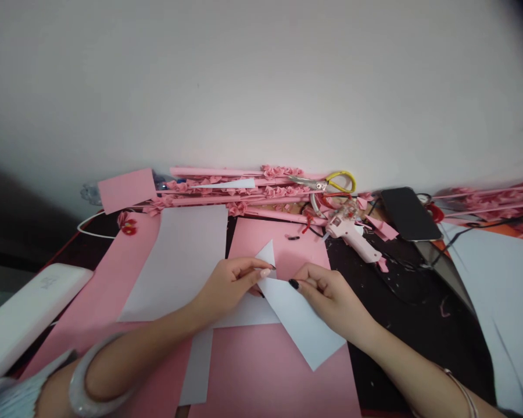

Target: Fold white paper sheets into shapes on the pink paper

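A folded white paper strip (pixel 309 325) slants down to the right between my two hands, above pink sheets (pixel 279 371). My left hand (pixel 235 281) pinches its upper left end with closed fingers. A pointed white paper tip (pixel 267 253) sticks up beyond those fingers. My right hand (pixel 326 293) is closed on the strip's upper edge, with the thumb on top. More white sheets (pixel 187 255) lie to the left, and a narrow white strip (pixel 197 366) lies below my left wrist.
Pink paper-flower stems (pixel 244 199) lie along the wall with yellow-handled scissors (pixel 322 183). A pink glue gun (pixel 353 235), a black phone (pixel 411 213) and cables are at the right. A long white box (pixel 35 307) sits at the left.
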`<state>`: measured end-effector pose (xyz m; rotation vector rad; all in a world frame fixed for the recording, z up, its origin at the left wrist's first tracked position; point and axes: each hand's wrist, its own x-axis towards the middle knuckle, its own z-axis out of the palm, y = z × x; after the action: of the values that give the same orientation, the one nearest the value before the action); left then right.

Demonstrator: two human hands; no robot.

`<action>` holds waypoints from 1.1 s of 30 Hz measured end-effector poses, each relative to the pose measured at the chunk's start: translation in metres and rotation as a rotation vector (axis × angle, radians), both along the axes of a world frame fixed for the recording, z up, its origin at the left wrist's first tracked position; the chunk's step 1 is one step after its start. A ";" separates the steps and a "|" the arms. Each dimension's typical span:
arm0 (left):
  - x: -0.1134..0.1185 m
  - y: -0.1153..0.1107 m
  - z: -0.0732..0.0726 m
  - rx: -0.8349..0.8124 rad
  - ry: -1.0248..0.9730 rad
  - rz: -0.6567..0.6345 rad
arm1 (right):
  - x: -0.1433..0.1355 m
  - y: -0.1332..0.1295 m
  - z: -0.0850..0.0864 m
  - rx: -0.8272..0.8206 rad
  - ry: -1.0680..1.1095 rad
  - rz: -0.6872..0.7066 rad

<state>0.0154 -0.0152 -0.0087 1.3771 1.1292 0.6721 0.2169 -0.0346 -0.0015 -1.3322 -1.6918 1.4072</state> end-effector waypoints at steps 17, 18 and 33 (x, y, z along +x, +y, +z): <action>-0.004 -0.013 -0.005 0.799 0.178 -0.160 | -0.004 -0.001 0.002 -0.073 0.331 -0.075; -0.003 -0.014 -0.005 0.817 0.190 -0.192 | -0.005 -0.002 0.002 -0.072 0.345 -0.066; 0.001 -0.017 0.000 0.426 0.080 -0.210 | 0.001 -0.007 0.000 -0.012 0.406 0.061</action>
<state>0.0166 -0.0323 -0.0087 1.8698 0.9156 0.7357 0.2175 -0.0418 -0.0010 -0.9260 -1.4614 1.5971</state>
